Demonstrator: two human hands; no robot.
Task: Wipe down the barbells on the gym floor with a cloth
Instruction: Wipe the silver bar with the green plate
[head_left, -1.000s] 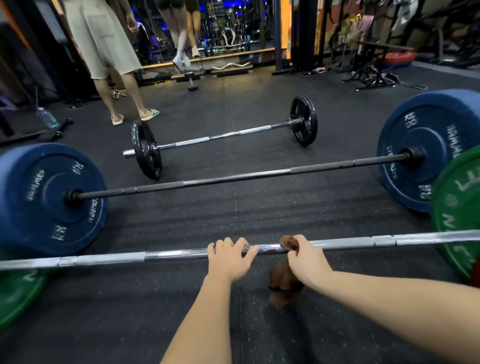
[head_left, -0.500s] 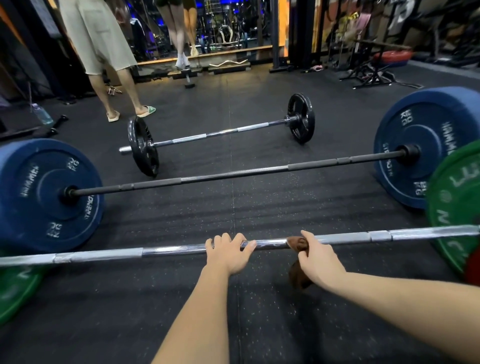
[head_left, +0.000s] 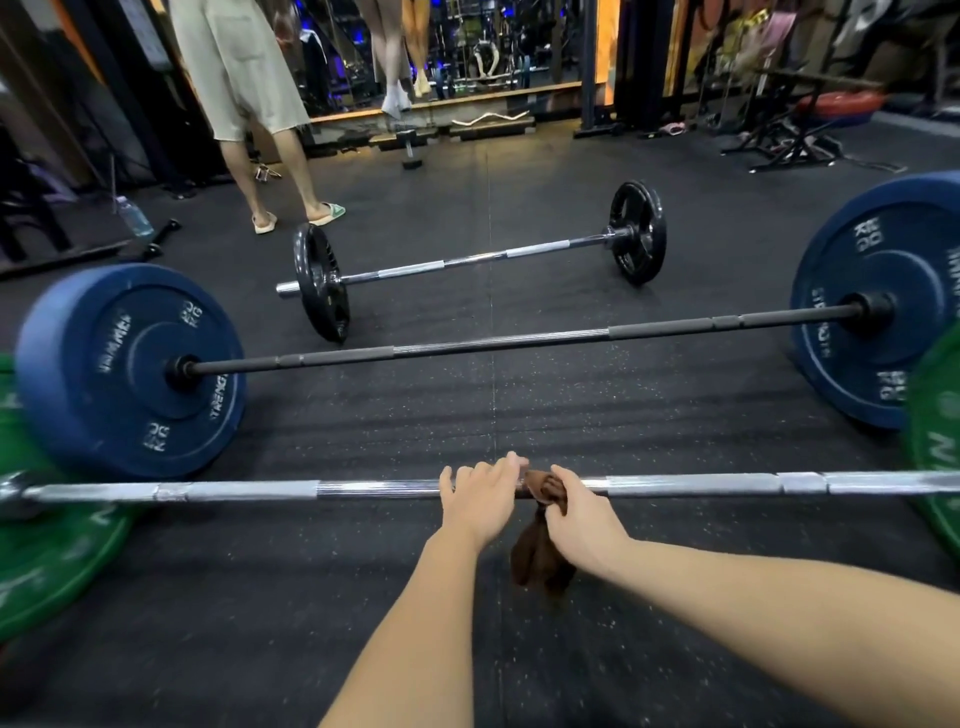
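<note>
Left hand (head_left: 480, 493): grips nearest bar (head_left: 234, 490).
Right hand (head_left: 582, 519): clamps cloth (head_left: 540, 561) round it.
Change: cloth slid left; wiping continues.

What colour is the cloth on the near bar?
Brown; the cloth drapes over the bar, gripped by the right hand. Head view.

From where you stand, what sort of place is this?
Very likely a gym's free-weights area: a chrome barbell with green plates, another with blue bumper plates, black rubber flooring, and a mirror wall behind.
</note>
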